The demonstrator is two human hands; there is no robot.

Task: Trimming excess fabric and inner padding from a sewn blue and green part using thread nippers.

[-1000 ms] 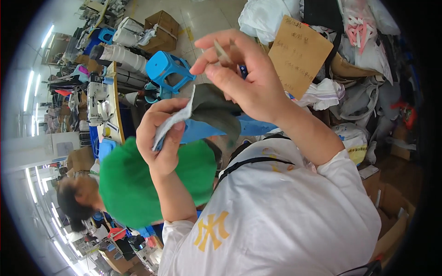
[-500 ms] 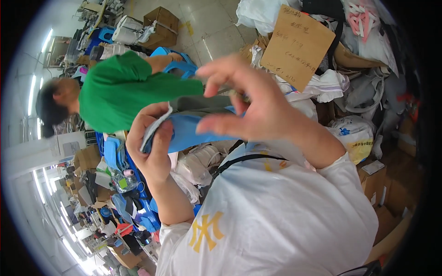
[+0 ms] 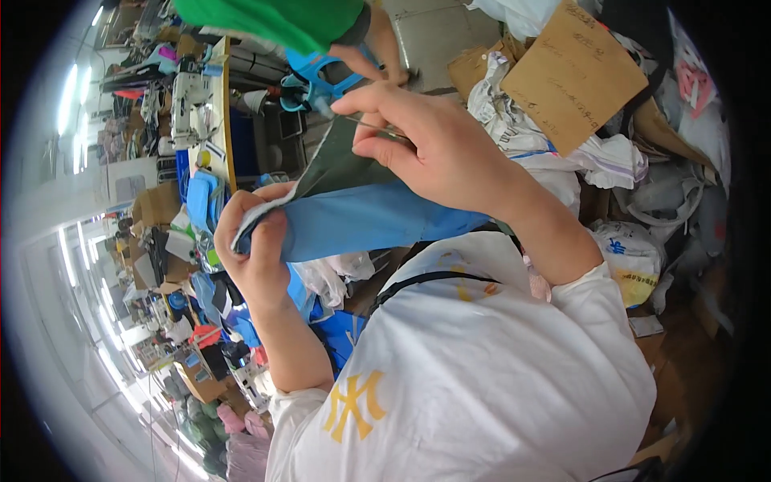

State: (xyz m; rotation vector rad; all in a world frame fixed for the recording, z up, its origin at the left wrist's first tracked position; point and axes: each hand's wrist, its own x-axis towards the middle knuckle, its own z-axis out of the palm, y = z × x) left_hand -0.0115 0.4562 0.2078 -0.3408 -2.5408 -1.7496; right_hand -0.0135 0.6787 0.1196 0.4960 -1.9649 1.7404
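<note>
Over the feed I have the left hand [image 3: 261,259] closed on the fabric piece [image 3: 361,222], its thumb pressing the folded edge against the fingers. The right hand [image 3: 446,153] is by the upper edge, fingers curled and thumb close to them (something thin seems to sit between, but I cannot tell what). The fabric piece, a blue layer and a dark grey-green one, is held up before the white shirt [image 3: 482,361]. I judge this step to be handling that raised edge; the next move calls for a steady left pinch and a careful right fingertip. Beyond, a tabletop [image 3: 228,120] carries a white sewing machine [image 3: 191,104]; at right lie brown cardboard [image 3: 574,80] and a plastic bag [image 3: 626,257].
</note>
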